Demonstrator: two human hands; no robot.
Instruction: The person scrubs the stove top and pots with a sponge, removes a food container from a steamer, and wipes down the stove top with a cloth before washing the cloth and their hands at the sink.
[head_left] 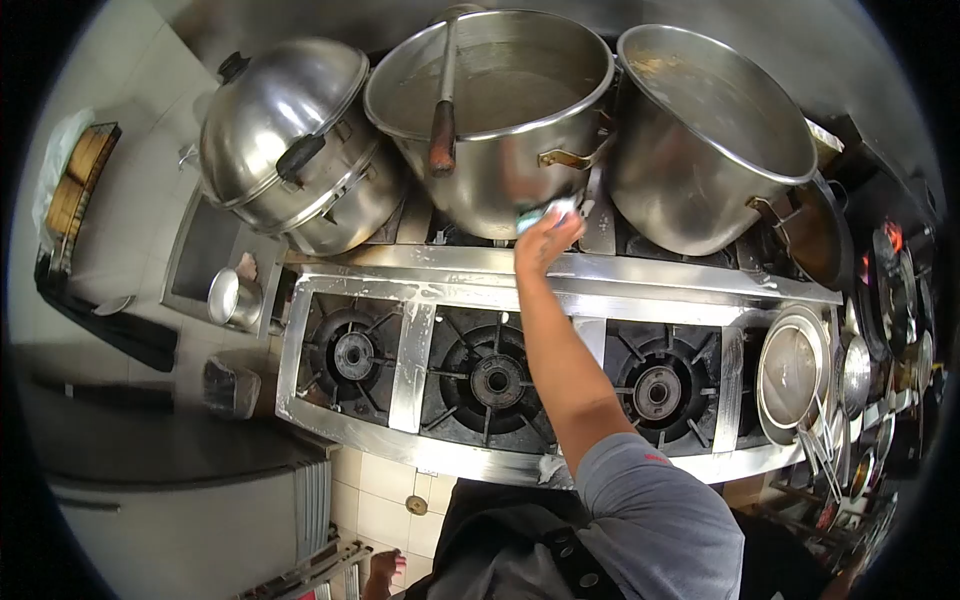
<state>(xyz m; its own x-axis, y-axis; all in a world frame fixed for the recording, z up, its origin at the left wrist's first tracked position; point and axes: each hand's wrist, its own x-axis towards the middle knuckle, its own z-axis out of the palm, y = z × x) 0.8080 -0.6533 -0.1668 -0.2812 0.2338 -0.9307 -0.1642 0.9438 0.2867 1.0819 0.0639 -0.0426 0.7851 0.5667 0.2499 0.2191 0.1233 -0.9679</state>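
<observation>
My right hand [548, 242] reaches over the stove and is closed on a pale teal-and-white sponge [545, 215]. It presses the sponge against the lower front wall of the middle large steel pot [480, 185]; most of the sponge is hidden by my fingers. Across that pot's rim rests a long-handled tool with a dark reddish grip [443, 140], and cloudy liquid shows inside. Down at the bottom edge hangs my left hand [385, 570], partly in view, its fingers loosely apart with nothing visible in them.
A lidded steel pot [280, 130] stands left, another open pot [690, 170] right. Wet, sudsy streaks mark the steel stove frame [405, 375] around several burners. Strainers [793, 370] lie at its right end. A small steel pot [235, 298] sits at left, and flames [893, 237] show far right.
</observation>
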